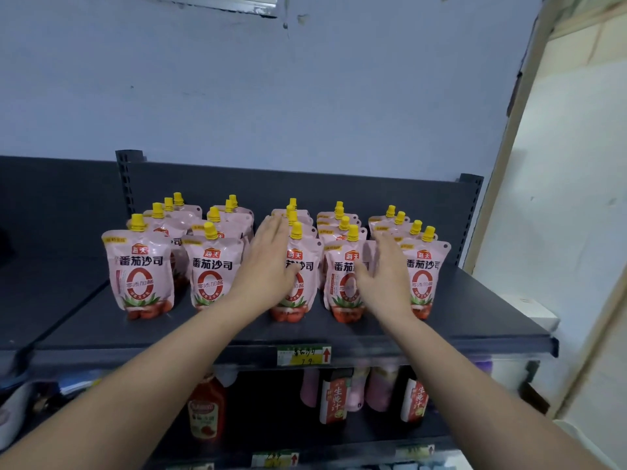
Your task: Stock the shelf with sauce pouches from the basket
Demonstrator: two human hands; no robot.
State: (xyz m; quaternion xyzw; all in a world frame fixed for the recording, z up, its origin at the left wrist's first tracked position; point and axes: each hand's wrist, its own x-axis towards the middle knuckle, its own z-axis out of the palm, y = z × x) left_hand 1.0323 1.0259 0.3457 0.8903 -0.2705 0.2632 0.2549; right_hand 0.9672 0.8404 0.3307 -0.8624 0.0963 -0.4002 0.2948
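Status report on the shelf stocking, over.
Both open, holding nothing: left hand, right hand. Pink yellow-capped sauce pouches upright in five columns on dark metal shelf. No basket in view.

- Five rows of pouches [139,269] stand on shelf [475,320], each row running front to back.
- Left hand [271,262] at the gap between second and third rows; two rows to its left, third-row front pouch [302,266] partly behind it.
- Right hand [383,276] between fourth-row front pouch [342,279] on its left and fifth-row front pouch [422,276] on its right.
- Price tag [303,355] on shelf front edge, below and between the hands.
- Bottles [207,412] below the shelf, under the forearms.
- Box [532,312] on shelf, well right of right hand.
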